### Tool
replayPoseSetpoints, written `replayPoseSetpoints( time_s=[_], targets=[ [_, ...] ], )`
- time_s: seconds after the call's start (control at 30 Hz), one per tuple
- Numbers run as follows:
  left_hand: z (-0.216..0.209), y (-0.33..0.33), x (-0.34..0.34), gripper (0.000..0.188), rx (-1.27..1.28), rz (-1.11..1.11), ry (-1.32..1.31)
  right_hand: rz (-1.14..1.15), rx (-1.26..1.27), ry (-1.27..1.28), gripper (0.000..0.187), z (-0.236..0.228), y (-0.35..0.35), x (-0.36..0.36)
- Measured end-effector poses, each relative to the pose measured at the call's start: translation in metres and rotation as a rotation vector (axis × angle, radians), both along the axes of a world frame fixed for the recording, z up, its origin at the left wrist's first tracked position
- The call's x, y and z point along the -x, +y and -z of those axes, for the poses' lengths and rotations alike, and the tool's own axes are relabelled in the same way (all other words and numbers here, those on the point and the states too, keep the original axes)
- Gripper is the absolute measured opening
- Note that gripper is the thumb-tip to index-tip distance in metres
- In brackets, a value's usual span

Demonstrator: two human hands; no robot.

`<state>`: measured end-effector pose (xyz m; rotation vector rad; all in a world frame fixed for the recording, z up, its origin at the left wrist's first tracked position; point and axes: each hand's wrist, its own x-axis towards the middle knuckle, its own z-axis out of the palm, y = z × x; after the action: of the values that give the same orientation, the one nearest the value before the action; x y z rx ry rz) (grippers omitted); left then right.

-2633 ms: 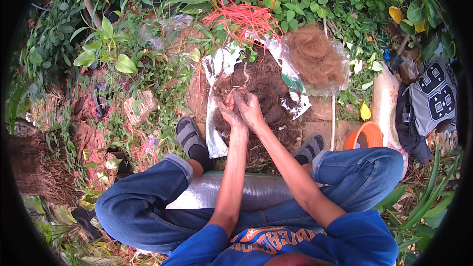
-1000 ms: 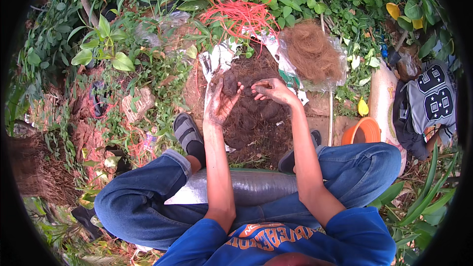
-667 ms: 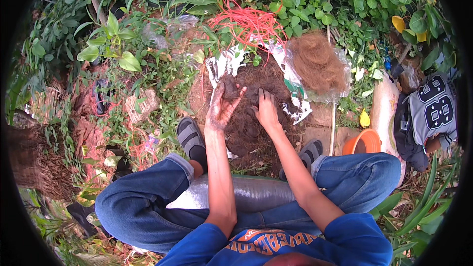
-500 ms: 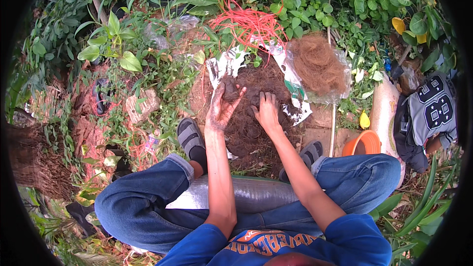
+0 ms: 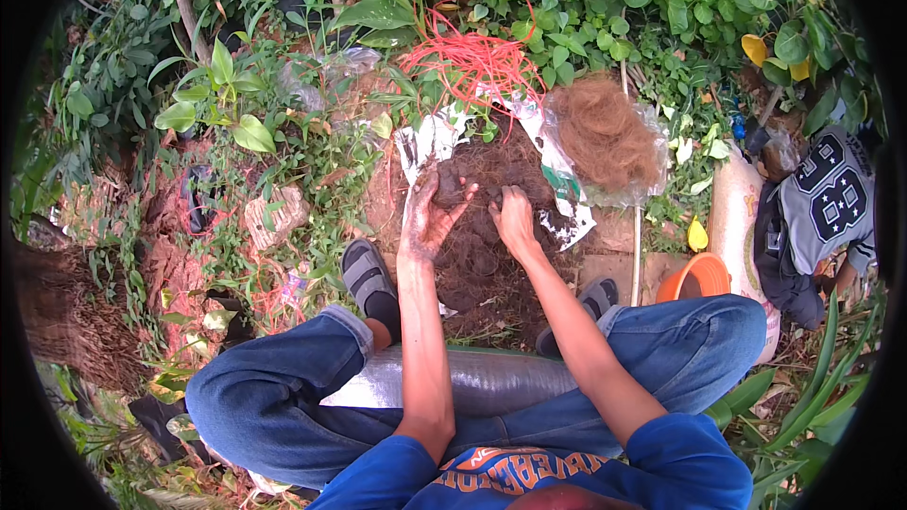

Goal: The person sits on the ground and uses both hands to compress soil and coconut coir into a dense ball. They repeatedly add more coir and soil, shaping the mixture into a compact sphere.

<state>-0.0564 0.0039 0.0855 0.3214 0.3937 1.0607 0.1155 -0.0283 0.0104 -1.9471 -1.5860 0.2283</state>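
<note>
My left hand [image 5: 427, 225] is turned palm up, its fingers curled around a dark, rounded clump of soil [image 5: 448, 189]. The palm and wrist are smeared with dirt. Just to its right, my right hand [image 5: 515, 219] has its fingers bent and drawn together at the dark fibrous soil heap [image 5: 477, 260]; whatever is between those fingertips is hidden. Under the heap lies a torn white plastic sack [image 5: 411, 146], its ragged edges showing on both sides.
Red plastic string [image 5: 472, 61] lies tangled behind the heap. Brown fibre [image 5: 605, 132] sits on clear plastic at the right. An orange pot [image 5: 704, 276] and a filled sack [image 5: 735, 217] stand near my right knee. A person in a grey shirt [image 5: 831, 194] is at far right. Plants surround everything.
My left hand has come down slightly with the soil clump. My right hand's fingers, spread over the soil before, are now more bent and drawn together.
</note>
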Motion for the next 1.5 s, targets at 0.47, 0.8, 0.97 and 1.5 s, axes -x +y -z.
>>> replayPoseSetpoints(
  time_s=[0.47,0.8,0.97,1.5],
  targets=[
    [0.013,0.004,0.001,0.035,-0.019,0.001,0.068,0.029,0.345,1.298,0.067,-0.006,-0.007,-0.029],
    [0.024,0.007,0.007,0.036,0.032,-0.027,0.078,0.039,0.209,1.35,0.041,-0.083,-0.012,-0.007],
    [0.024,0.007,-0.007,0.039,0.004,-0.019,0.038,-0.015,-0.02,0.997,0.032,-0.068,-0.004,-0.011],
    [0.02,-0.001,-0.023,0.042,-0.14,-0.192,0.237,-0.368,-0.485,0.128,0.057,-0.074,-0.021,0.061]
  ],
)
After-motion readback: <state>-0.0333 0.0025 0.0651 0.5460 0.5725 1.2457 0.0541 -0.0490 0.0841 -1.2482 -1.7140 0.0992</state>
